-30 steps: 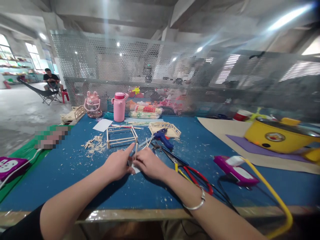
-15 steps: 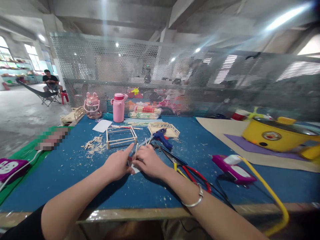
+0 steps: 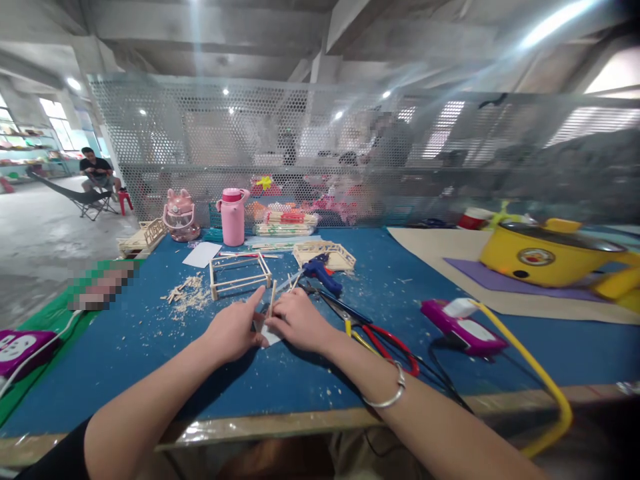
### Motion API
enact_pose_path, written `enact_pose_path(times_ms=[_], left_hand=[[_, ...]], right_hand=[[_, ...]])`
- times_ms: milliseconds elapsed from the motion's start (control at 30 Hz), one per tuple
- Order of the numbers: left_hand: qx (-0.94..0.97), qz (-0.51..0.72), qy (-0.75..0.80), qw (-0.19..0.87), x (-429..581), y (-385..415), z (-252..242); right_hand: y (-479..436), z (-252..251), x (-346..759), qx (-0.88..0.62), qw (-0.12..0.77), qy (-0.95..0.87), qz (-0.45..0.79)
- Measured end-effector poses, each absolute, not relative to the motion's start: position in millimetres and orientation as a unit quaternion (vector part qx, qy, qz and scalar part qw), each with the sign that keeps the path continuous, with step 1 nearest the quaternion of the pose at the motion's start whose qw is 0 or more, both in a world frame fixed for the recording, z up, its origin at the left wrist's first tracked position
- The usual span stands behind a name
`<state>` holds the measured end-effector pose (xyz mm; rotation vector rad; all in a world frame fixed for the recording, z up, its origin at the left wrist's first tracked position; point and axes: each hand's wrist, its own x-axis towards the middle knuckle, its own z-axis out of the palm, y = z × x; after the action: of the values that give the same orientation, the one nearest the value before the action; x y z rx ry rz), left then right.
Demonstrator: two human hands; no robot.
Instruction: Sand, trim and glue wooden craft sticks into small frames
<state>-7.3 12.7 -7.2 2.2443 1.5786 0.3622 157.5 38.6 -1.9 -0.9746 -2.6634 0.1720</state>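
Note:
My left hand and my right hand meet at the middle of the blue table. Together they pinch a thin wooden stick that stands nearly upright over a small white scrap. The left forefinger points forward beside the stick. A square frame of wooden sticks lies just beyond my left hand. A blue glue gun rests beyond my right hand. Red-handled scissors lie to the right of my right wrist, which wears a silver bangle.
Wood shavings litter the table at left. A pink bottle, a pink cup and stick bundles stand by the mesh screen. At right are a purple power strip with yellow cable and a yellow pot. A person sits far left.
My hands stay together on the stick. The view has drifted slightly to the right and down, so everything sits a little further left in the picture.

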Motion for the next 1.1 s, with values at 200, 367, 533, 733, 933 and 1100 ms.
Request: enact_pose_path(times_ms=[200,367,533,733,933,1100], left_hand=[[0.799,0.143,0.552,0.192,-7.5,11.8,-7.4],[0.792,0.197,0.558,0.153,-6.0,10.6,-4.8],[0.752,0.329,0.494,0.287,-1.6,8.8,0.6],[0.662,0.392,0.446,0.458,0.8,11.5,-0.6],[0.609,0.384,0.396,0.57,-1.1,12.5,1.4],[0.56,0.397,0.37,0.626,-1.4,11.9,1.3]], right_hand=[[44.7,0.7,162.4,-0.351,0.199,-0.904,0.143],[52.0,2.3,168.5,-0.366,0.355,-0.757,0.408],[47.8,6.2,166.8,-0.328,0.384,-0.69,0.518],[43.4,8.9,165.2,-0.308,0.389,-0.687,0.531],[45.8,5.0,167.2,-0.296,0.407,-0.633,0.588],[47.3,3.9,169.0,-0.284,0.406,-0.61,0.618]])
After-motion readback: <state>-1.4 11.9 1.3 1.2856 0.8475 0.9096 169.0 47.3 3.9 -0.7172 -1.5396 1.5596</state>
